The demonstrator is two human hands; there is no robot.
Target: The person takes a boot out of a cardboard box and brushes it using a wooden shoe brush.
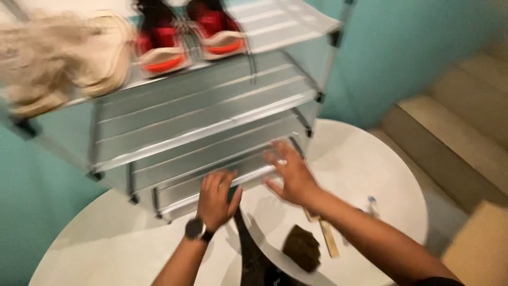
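A tall metal shoe rack [201,122] is filling the far left of the scene, standing against a teal wall [418,47] with its silvery slatted shelves stepping down toward the near side; the lower shelves are lying bare, their flat bars looking smooth and shiny though blurred. Beneath it a round white platform [360,164] is spreading out, smooth and pale, and beige steps [460,122] are rising at the far right. On the top shelf a pair of red shoes [190,37] with cream soles is sitting just beside a pair of tan, fuzzy-looking shoes [63,58] at the far left — both too blurred for finer detail. The left hand [216,200], wearing a dark round wristwatch [196,229], is resting with fingers spread and flat against the front bar of the lowest shelf, holding nothing. The right hand [290,176] is hovering just to the right of it, palm down and fingers splayed wide, its fingertips touching or nearly touching the same low shelf edge — I cannot tell which — and it is gripping nothing. Near the right forearm a dark brown crumpled lump [302,247] is lying on the platform, with a flat pale wooden stick [327,235] just beside it and a small whitish, bottle-like object [372,204] a little farther right.
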